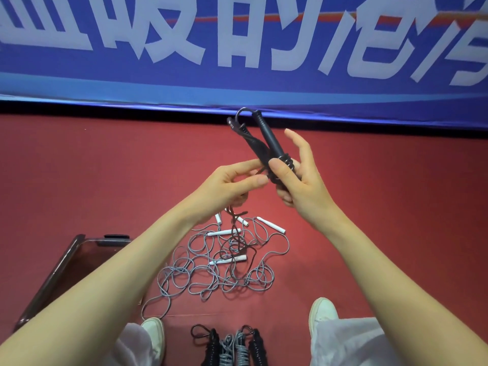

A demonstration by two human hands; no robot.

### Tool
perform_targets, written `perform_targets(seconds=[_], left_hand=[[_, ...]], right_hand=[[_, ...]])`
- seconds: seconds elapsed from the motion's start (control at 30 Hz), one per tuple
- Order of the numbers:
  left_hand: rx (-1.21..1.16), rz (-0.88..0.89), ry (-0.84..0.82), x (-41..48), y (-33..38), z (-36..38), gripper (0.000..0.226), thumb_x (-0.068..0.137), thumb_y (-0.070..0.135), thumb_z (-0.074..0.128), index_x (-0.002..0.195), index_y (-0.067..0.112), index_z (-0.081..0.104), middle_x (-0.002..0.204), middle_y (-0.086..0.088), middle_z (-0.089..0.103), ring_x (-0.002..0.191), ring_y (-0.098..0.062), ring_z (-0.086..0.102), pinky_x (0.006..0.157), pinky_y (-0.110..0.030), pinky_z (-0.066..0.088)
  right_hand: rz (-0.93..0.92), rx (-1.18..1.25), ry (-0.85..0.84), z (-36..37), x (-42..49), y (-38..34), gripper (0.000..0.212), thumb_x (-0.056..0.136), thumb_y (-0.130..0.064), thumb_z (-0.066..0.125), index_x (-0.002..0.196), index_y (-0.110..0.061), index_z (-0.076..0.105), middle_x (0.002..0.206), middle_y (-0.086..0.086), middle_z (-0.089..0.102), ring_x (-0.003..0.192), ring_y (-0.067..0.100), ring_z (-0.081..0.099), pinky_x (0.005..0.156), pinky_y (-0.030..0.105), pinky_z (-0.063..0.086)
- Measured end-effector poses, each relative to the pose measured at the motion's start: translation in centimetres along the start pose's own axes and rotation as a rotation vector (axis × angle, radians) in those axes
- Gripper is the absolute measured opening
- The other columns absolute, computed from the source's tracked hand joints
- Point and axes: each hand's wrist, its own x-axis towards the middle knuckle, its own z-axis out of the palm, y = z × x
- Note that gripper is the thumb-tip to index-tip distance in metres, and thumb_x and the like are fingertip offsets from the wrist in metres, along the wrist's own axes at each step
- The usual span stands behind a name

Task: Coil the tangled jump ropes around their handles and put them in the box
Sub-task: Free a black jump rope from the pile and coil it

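My right hand grips two black jump-rope handles held side by side, pointing up and away. A few turns of dark rope wrap their lower end. My left hand pinches that dark rope just left of the handles. The rope hangs down to the floor into a tangled pile of grey ropes with several white handles. A dark transparent box sits open on the floor at lower left, partly hidden by my left forearm.
Coiled black and grey ropes lie between my two white shoes at the bottom edge. The floor is red. A blue banner with large white characters runs along the wall ahead.
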Motion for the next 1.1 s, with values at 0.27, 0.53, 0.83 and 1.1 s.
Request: perform_targets(seconds=[0.27, 0.53, 0.83, 1.1], left_hand=[[0.126, 0.074, 0.08, 0.2, -0.7, 0.4, 0.029, 0.085, 0.029, 0.067, 0.11, 0.044, 0.068, 0.058, 0.006, 0.043, 0.052, -0.011, 0.028, 0.047, -0.02, 0.021], [0.101, -0.032, -0.037, -0.4, -0.7, -2.4, 0.03, 0.086, 0.025, 0.062, 0.116, 0.029, 0.064, 0.061, 0.001, 0.038, 0.055, -0.009, 0.033, 0.054, -0.017, 0.03], [0.464, -0.224, -0.169, -0.7, 0.3, -5.4, 0.016, 0.08, 0.008, 0.072, 0.069, 0.02, 0.072, 0.067, 0.009, 0.066, 0.066, -0.001, 0.056, 0.068, -0.015, 0.044], [0.411, -0.206, 0.048, 0.5, 0.4, -2.1, 0.022, 0.09, 0.03, 0.066, 0.085, 0.009, 0.066, 0.059, 0.005, 0.055, 0.045, -0.008, 0.037, 0.046, -0.021, 0.03]], right_hand=[[0.074, 0.247, 0.023, 0.2, 0.2, -0.5, 0.047, 0.088, -0.039, 0.053, 0.13, -0.03, 0.035, 0.064, -0.006, 0.056, 0.036, 0.006, 0.026, 0.037, 0.015, 0.019], [0.12, 0.339, 0.013, -0.9, 0.4, -0.8, 0.033, 0.099, -0.022, 0.046, 0.131, -0.021, 0.039, 0.071, 0.01, 0.05, 0.035, 0.007, 0.026, 0.037, 0.012, 0.018], [0.225, -0.475, -0.744, -0.5, -1.7, -0.9, 0.053, 0.092, -0.032, 0.063, 0.131, -0.032, 0.027, 0.088, -0.006, 0.064, 0.063, 0.013, 0.046, 0.056, 0.023, 0.043], [0.022, -1.423, -0.225, -0.5, -0.6, 1.8, 0.06, 0.099, -0.034, 0.046, 0.146, -0.017, 0.013, 0.123, 0.014, 0.058, 0.093, 0.044, 0.062, 0.065, 0.041, 0.039]])
